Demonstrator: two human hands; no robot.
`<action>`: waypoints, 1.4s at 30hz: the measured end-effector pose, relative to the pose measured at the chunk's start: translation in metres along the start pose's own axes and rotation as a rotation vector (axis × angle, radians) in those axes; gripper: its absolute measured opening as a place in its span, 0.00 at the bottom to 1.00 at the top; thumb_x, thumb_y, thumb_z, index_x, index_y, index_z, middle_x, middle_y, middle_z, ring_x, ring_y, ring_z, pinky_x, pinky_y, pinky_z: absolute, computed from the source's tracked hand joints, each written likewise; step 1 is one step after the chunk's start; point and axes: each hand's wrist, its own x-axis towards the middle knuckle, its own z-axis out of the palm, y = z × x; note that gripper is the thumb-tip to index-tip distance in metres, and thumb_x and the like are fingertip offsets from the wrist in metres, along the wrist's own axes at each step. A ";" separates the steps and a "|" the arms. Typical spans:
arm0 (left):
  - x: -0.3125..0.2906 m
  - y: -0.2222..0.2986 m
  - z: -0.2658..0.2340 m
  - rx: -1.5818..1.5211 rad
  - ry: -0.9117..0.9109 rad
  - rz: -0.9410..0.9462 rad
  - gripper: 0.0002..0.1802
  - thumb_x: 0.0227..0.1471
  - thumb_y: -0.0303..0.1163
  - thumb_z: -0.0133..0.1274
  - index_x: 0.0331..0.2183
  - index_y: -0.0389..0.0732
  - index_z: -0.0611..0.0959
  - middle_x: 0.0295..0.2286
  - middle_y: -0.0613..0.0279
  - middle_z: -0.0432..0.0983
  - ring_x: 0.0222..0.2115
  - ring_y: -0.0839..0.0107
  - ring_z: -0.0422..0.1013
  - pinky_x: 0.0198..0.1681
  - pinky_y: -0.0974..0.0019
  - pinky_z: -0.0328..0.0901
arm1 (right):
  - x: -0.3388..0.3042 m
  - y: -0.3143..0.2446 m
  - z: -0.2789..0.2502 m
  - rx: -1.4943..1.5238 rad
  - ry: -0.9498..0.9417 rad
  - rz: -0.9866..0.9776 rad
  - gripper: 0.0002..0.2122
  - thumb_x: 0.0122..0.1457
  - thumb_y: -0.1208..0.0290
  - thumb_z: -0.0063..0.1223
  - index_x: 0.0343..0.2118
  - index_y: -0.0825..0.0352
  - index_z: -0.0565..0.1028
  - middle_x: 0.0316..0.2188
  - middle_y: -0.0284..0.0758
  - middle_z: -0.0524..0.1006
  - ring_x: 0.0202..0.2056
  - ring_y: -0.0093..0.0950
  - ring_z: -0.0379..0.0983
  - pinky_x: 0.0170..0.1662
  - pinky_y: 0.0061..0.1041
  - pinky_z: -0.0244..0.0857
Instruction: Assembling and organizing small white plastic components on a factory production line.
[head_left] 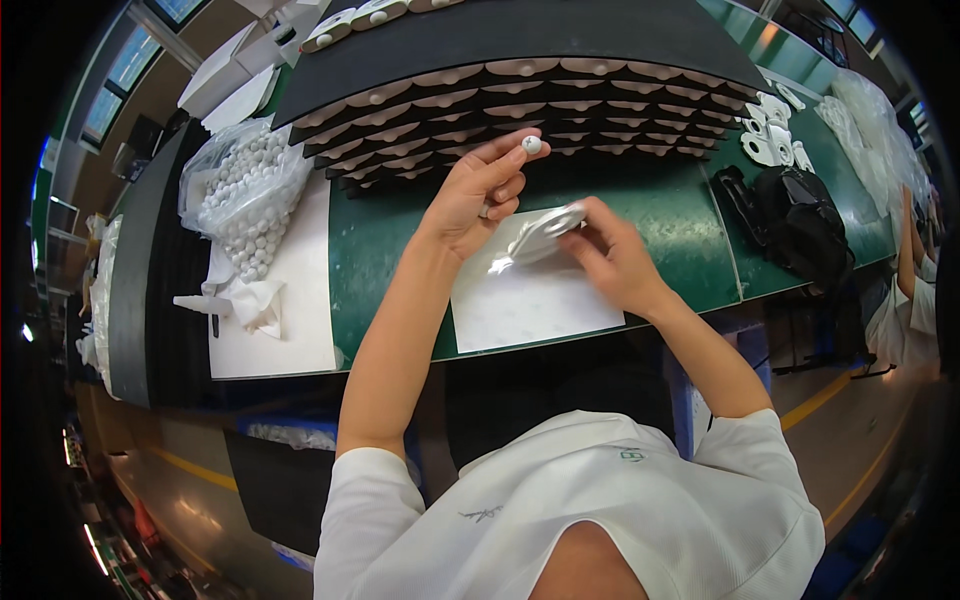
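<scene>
Between the thumb and forefinger of my left hand (478,195) is a small white ball (532,145) with a dark mark on it, raised in front of the stacked trays. The other fingers of that hand are curled in. Lower and to the right, my right hand (618,258) grips a glossy white plastic part (548,228) by its right end. Motion blurs this part, and its exact shape is unclear. Under both hands a white sheet (540,310) lies on the green tabletop (390,260), reaching its near edge.
Black trays (540,110) holding rows of pale rounded parts are stacked at the back. Leftward sits a clear bag of white balls (245,185), with crumpled tissue (255,305) nearer me. A black bag (800,220) and loose white plastic parts (765,145) lie to the right.
</scene>
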 end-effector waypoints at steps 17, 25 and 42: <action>-0.008 -0.005 0.020 0.441 -0.016 -0.016 0.13 0.43 0.27 0.62 0.36 0.41 0.81 0.26 0.72 0.74 0.19 0.89 0.58 0.18 0.82 0.48 | 0.007 0.013 -0.019 0.914 0.199 0.134 0.09 0.63 0.70 0.45 0.45 0.63 0.68 0.42 0.31 0.72 0.45 0.23 0.68 0.49 0.26 0.62; -0.010 -0.003 0.022 0.488 -0.016 -0.012 0.13 0.41 0.27 0.63 0.33 0.41 0.81 0.24 0.73 0.73 0.20 0.88 0.60 0.18 0.83 0.49 | 0.006 0.011 -0.019 0.878 0.212 0.154 0.10 0.63 0.70 0.44 0.46 0.63 0.68 0.43 0.31 0.72 0.45 0.23 0.68 0.48 0.26 0.63; -0.004 -0.014 0.026 0.597 -0.031 0.338 0.15 0.40 0.25 0.59 0.35 0.39 0.80 0.20 0.76 0.66 0.20 0.88 0.59 0.21 0.81 0.52 | 0.026 -0.032 -0.035 0.479 0.184 -0.254 0.11 0.57 0.78 0.53 0.43 0.68 0.70 0.35 0.31 0.74 0.35 0.17 0.70 0.35 0.18 0.64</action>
